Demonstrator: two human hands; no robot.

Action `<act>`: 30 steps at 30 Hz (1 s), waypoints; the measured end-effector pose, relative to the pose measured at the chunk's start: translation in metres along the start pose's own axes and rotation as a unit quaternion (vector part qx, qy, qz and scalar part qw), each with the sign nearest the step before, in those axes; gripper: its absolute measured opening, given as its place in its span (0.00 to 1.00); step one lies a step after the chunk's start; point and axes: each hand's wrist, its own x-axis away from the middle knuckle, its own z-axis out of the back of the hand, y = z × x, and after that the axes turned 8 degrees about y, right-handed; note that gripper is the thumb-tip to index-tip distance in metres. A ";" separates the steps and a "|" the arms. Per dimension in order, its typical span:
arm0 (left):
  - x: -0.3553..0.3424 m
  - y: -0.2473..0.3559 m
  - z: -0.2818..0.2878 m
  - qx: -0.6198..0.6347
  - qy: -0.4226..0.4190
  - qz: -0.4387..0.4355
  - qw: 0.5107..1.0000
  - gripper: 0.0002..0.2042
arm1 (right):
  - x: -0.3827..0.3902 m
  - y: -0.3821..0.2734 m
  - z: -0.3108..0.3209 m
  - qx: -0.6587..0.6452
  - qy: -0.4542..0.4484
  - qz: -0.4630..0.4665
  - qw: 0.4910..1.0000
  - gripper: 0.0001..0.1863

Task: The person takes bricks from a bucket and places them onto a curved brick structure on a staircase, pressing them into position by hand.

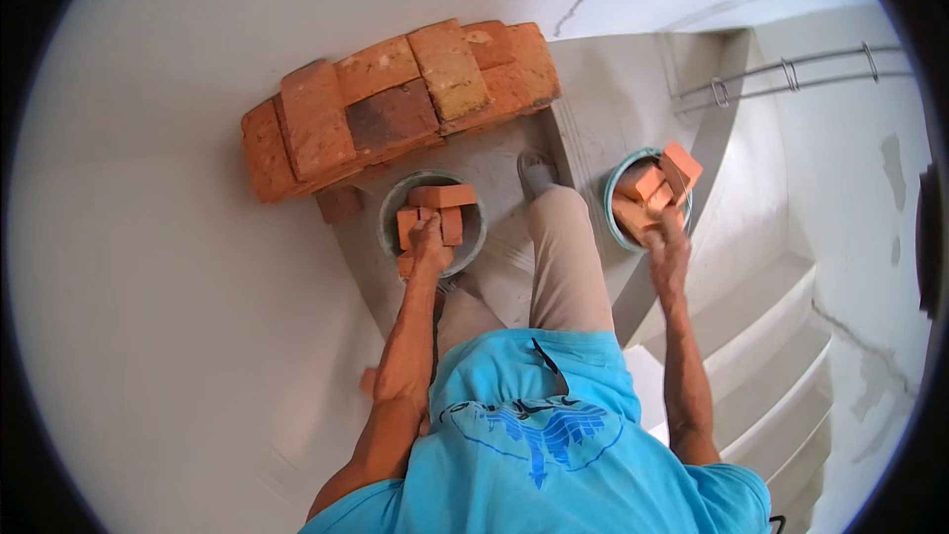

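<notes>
My left hand (428, 240) is closed in a fist over a round greenish bucket (481, 237), apparently round its handle, which the fingers mostly hide. Several orange-red bricks (442, 197) are stacked loosely inside. At the near side of a second greenish bucket (609, 200), my right hand (670, 252) has its fingers curled. A thin line like a wire handle runs up from them. Brick pieces (643, 180) fill this bucket, and one brick (681, 166) sticks up over its rim.
A large stack of bricks (395, 119) lies ahead against the white wall. A single brick (340, 204) is by the left bucket. My shoe (535, 170) stands beside a concrete edge. Stairs (761, 336) descend at right, below a metal rail (791, 74). The wall has cracks.
</notes>
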 end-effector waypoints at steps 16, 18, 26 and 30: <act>-0.014 -0.065 -0.091 -0.094 -0.025 0.000 0.995 0.16 | -0.051 0.013 -0.089 -0.105 -0.281 0.130 0.945 0.16; -0.015 -0.072 -0.102 -0.093 -0.009 0.000 0.996 0.15 | -0.052 0.018 -0.087 -0.108 -0.289 0.110 0.945 0.16; -0.018 -0.092 -0.104 -0.078 0.035 0.001 0.996 0.15 | -0.058 0.034 -0.090 -0.117 -0.313 0.031 0.942 0.17; -0.029 -0.103 -0.096 -0.111 0.046 0.008 0.993 0.15 | -0.076 0.036 -0.114 -0.041 -0.298 0.100 0.948 0.15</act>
